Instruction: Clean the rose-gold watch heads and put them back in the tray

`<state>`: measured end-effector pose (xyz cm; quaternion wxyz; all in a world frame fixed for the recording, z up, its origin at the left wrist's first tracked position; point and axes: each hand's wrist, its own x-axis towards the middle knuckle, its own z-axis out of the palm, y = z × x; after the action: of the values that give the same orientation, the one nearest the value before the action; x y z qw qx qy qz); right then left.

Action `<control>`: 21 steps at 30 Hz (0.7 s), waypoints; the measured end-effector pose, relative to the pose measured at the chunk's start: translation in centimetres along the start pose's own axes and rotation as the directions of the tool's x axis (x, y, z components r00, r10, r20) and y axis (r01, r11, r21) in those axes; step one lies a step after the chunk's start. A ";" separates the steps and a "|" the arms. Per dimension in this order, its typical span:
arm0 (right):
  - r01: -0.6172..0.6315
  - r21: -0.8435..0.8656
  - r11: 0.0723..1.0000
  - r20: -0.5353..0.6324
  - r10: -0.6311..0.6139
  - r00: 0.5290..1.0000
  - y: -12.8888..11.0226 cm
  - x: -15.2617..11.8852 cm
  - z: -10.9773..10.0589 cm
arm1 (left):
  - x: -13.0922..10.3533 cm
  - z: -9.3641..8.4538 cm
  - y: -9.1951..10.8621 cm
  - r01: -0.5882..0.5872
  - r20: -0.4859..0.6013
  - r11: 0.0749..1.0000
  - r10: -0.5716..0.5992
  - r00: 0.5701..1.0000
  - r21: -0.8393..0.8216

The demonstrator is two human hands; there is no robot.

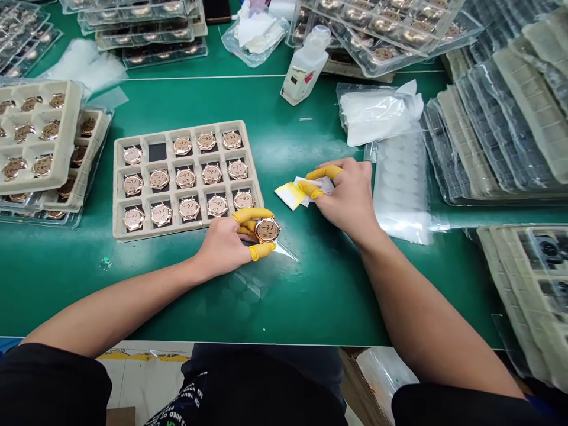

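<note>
My left hand (235,239), with yellow finger covers, grips a round rose-gold watch case (267,230), its printed back facing up. To its right, my right hand (339,192) pinches a white cloth (326,186) between yellow-covered fingers. A yellow and white piece (290,195) lies against the cloth at the fingertips; whether it is held too is unclear. Left of centre, a beige tray (116,198) holds several watch cases in rows, and one compartment (157,152) in its back row has only a dark pad. Clear film (287,251) shows below the held case.
Stacked watch trays stand at the left (66,142) and along the back. A white bottle (306,68) is upright behind my hands. Plastic-wrapped white sheets (379,112) lie right of the bottle. More stacked trays (501,130) fill the right side. The green table's front edge is near my body.
</note>
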<state>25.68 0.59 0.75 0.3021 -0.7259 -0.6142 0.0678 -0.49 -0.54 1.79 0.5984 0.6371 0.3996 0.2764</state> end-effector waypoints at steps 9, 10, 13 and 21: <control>-0.166 0.837 0.522 0.018 0.276 0.961 -0.6 1.9 -2.6 | 0.0 0.0 0.1 0.001 0.011 1.000 -0.001 1.000 0.011; -0.178 0.836 0.518 0.035 0.274 0.961 -0.5 2.7 -3.0 | 0.0 -0.1 0.0 -0.004 0.013 1.000 0.003 1.000 0.015; -0.175 0.794 0.582 0.023 0.259 0.966 -0.7 5.8 -4.2 | 0.0 -0.1 -0.1 -0.011 0.011 1.000 0.011 1.000 0.029; -0.259 0.529 0.808 0.021 0.293 0.956 -5.3 19.5 -5.4 | -0.1 0.0 0.3 -0.032 0.019 0.999 0.032 0.999 0.026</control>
<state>28.29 17.23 13.21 0.4947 -0.6983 -0.4506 0.2542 -0.53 -0.63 2.06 0.5891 0.6537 0.3874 0.2748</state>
